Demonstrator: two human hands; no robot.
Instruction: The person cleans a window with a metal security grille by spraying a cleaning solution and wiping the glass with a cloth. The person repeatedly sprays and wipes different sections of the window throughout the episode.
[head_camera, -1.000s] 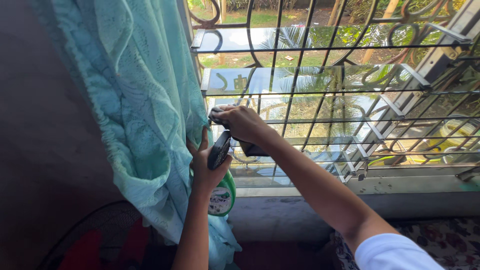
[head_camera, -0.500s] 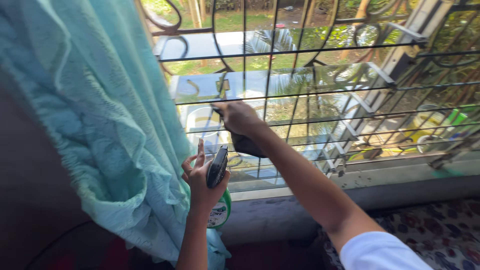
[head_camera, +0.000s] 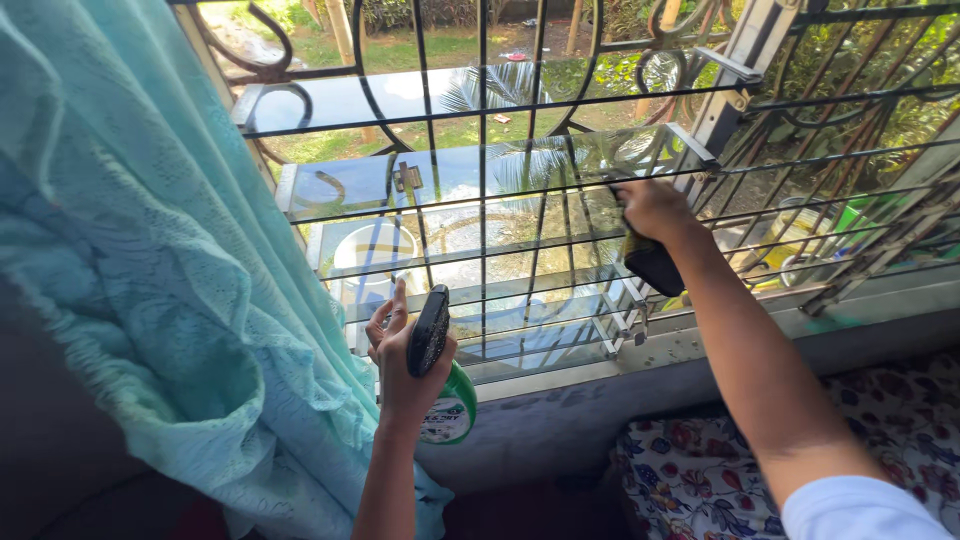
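We see the green spray bottle (head_camera: 447, 405), contents hidden, gripped with a black trigger head in the left hand (head_camera: 405, 355) near the windowsill's left end beside the teal curtain (head_camera: 150, 300), while the right hand (head_camera: 655, 208) clutches a dark cloth (head_camera: 653, 266) against the glass louvres (head_camera: 480, 180) behind the iron grille (head_camera: 480, 100).

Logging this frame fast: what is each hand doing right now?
Left hand: closed on a green spray bottle.
Right hand: closed on a dark cloth at the window louvres.
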